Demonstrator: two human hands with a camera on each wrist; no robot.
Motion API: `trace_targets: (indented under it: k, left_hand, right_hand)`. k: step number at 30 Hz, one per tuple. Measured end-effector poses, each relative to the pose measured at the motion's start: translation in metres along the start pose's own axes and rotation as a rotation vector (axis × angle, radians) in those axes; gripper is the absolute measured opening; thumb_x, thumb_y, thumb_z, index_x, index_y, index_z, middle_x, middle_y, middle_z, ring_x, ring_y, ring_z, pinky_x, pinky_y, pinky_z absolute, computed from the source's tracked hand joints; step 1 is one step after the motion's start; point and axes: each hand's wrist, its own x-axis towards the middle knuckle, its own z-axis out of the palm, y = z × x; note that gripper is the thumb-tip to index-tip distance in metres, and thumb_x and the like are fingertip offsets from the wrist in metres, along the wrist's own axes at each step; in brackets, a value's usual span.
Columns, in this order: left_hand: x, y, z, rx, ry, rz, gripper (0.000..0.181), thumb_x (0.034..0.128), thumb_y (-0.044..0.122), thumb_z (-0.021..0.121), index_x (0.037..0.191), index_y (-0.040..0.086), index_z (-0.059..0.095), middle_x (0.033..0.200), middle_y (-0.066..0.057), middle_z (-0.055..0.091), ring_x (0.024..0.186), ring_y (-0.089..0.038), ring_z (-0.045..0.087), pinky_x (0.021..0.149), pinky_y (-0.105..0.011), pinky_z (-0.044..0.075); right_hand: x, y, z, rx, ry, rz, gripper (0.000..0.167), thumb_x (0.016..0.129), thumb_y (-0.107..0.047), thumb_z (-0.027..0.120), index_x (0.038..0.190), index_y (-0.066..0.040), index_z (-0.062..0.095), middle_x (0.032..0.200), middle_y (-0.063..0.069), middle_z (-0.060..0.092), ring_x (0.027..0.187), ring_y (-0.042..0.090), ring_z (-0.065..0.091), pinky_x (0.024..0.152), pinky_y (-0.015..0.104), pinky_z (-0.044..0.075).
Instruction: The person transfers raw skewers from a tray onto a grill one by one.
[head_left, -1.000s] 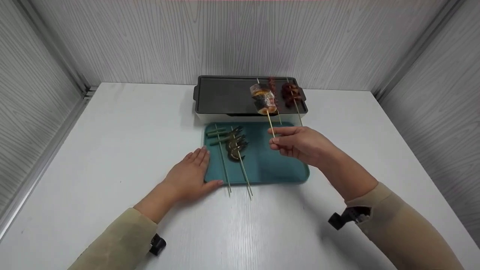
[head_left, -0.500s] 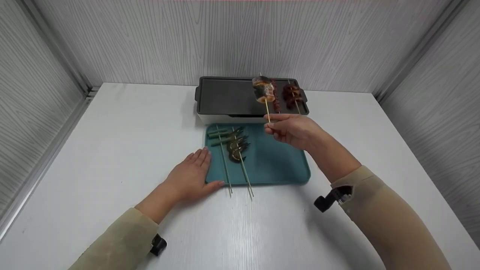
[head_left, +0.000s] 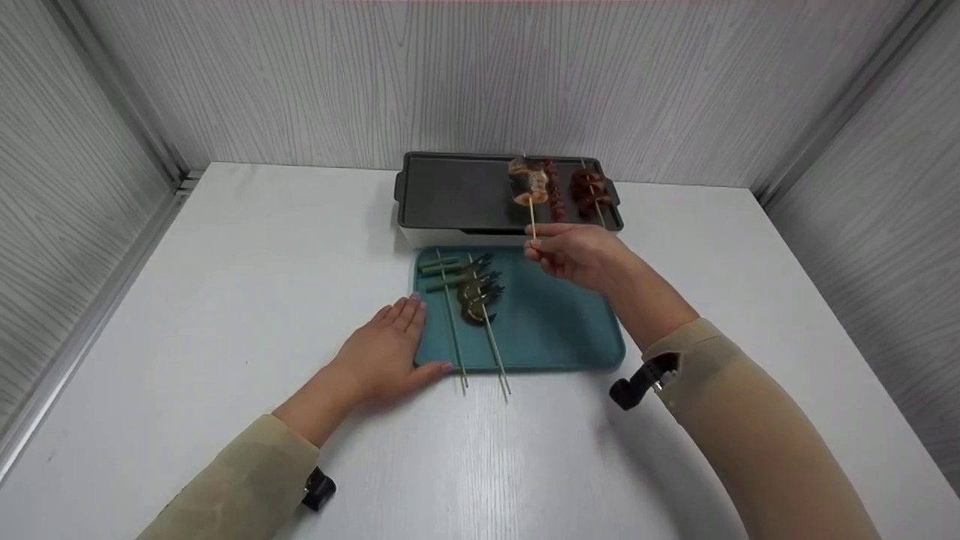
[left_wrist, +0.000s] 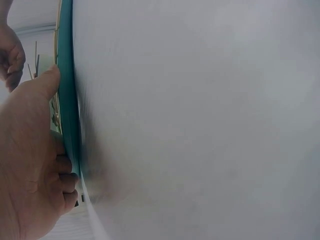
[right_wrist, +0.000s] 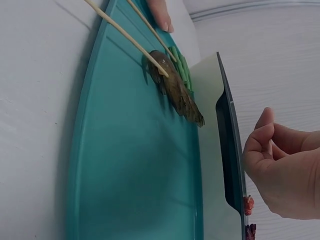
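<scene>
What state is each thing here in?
Teal rectangular tray: lying flat.
Green stalk skewer: lying on the tray.
Brown shrimp skewer: lying on the tray.
Black rectangular griddle with white base: uncovered; whether hot, unclear.
Thin red beaded skewer: lying on the griddle.
Dark red curled skewer: lying on the griddle.
Chunky black and pale skewer: held up, pinched by right hand.
Left hand: touching the tray's edge.

We see a white table (head_left: pixel 187 300) with two things directly on it. A grill (head_left: pixel 457 191), black on top with a pale base, stands by the middle of the far edge; a teal tray (head_left: pixel 555 334) lies just on its near side, well apart from the left and right edges.
</scene>
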Motion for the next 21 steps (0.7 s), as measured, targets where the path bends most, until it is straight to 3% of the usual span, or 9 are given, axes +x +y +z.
trace_targets:
  k: [21]
  left_hand:
    - [-0.0003, 0.0038, -0.0008, -0.003, -0.012, -0.001, 0.103, 0.1048, 0.072, 0.041, 0.164, -0.011, 0.021, 0.172, -0.028, 0.014, 0.16, -0.042, 0.016, 0.13, -0.052, 0.018]
  right_hand:
    - [0.0102, 0.0077, 0.0038, 0.035, 0.016, 0.044, 0.046, 0.109, -0.001, 0.057, 0.154, -0.002, 0.052, 0.105, 0.01, 0.073, 0.087, 0.014, 0.069, 0.072, 0.025, 0.052]
